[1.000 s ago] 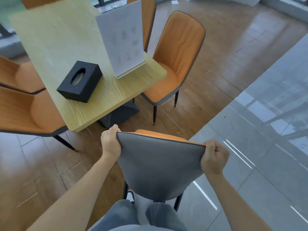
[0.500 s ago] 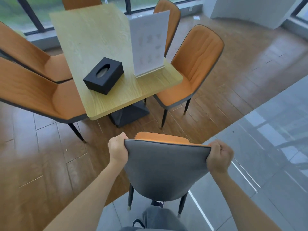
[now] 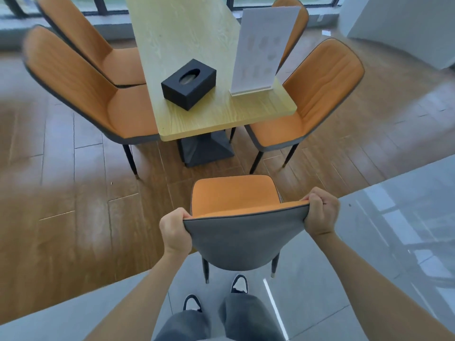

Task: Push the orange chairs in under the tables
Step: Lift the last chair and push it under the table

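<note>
An orange chair with a grey back [image 3: 236, 195] stands in front of me, facing the near end of a pale wooden table [image 3: 194, 40]. My left hand [image 3: 175, 232] grips the left top corner of its backrest and my right hand [image 3: 320, 215] grips the right top corner. The seat's front edge is a short way from the table's dark pedestal base [image 3: 205, 151]. Two orange chairs [image 3: 93, 94] stand at the table's left side and two more [image 3: 317, 94] at its right, seats partly under the top.
A black tissue box [image 3: 189, 84] and an upright white menu stand [image 3: 263, 45] sit on the table. Wood flooring [image 3: 61, 217] surrounds it, grey tile [image 3: 369, 254] lies under my feet [image 3: 216, 294]. Windows run along the far wall, a white wall [image 3: 406, 28] at far right.
The view has swung left and tilted up, so the table now lies straight ahead and the held chair's orange seat shows. Both hands keep their grip on the backrest.
</note>
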